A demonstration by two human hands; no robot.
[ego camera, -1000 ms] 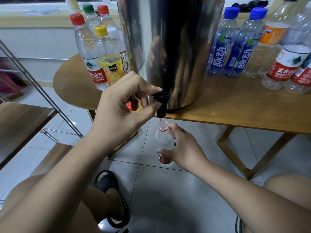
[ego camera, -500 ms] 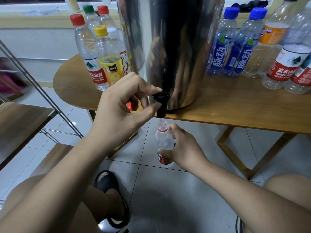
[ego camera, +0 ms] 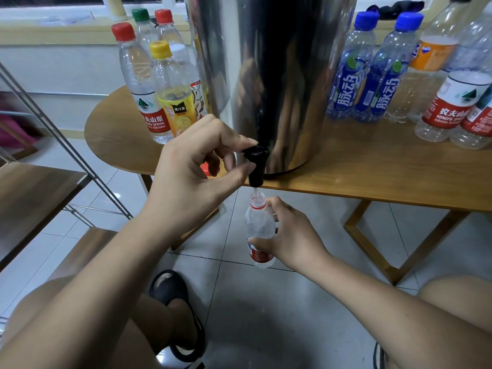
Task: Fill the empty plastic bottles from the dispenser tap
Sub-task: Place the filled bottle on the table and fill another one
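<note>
Unmoved since before: clear plastic bottle [ego camera: 259, 230] under glossy black tap [ego camera: 257, 167].

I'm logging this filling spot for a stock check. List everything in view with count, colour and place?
steel dispenser: one, silver, middle of the table
tap: one, black, at the dispenser's base
open bottle: one, clear with red label, under the tap
capped bottles: at least five, mixed cap colours, left of the dispenser
blue-capped bottles: two, blue labels, right of the dispenser
far-right bottles: several, red or orange labels, table's right end
table: one, light wood, bears the dispenser
metal rack: one, grey with wooden shelves, far left
slipper: one, black, on the floor tiles
left hand: one, pinches the tap
right hand: one, grips the open bottle
</note>
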